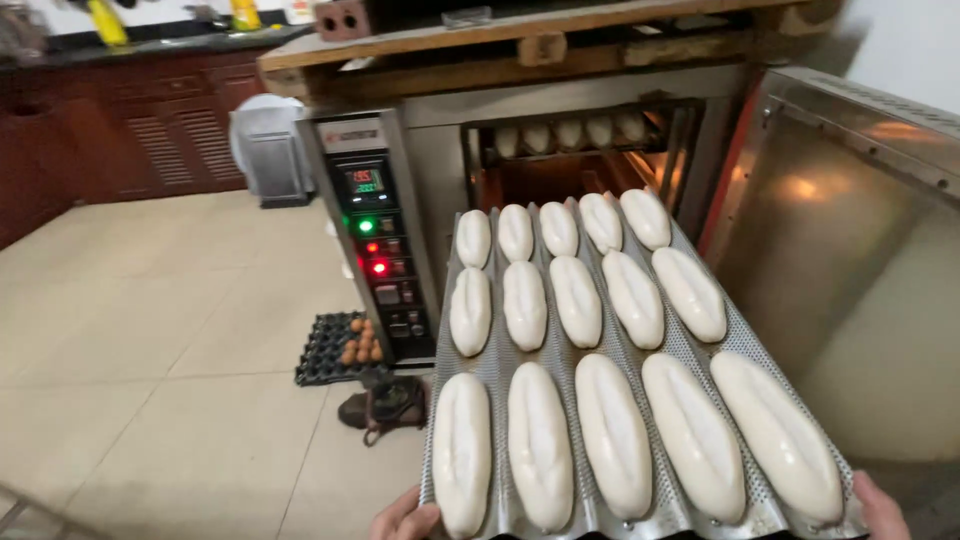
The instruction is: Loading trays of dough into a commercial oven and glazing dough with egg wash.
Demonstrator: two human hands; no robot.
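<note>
From the head camera, a perforated, corrugated metal baking tray (690, 355) fills the lower frame — its troughs carry fifteen pale, smooth loaves of raw dough (540, 445) in three rows of five, each slit lengthwise. The left hand (403, 520) grips the tray's near left corner, fingers curled at its edge; the right hand (882, 508) holds the near right corner, though how its fingers sit cannot be told. The tray's far end points at the open oven (560, 175), where more loaves sit on an upper rack. The steel oven door (850, 250) stands open on the right — the control panel (372, 235) with red and green lights on the left. On the tiled floor lie a dark egg tray (335, 350) and shoes (385, 405).
</note>
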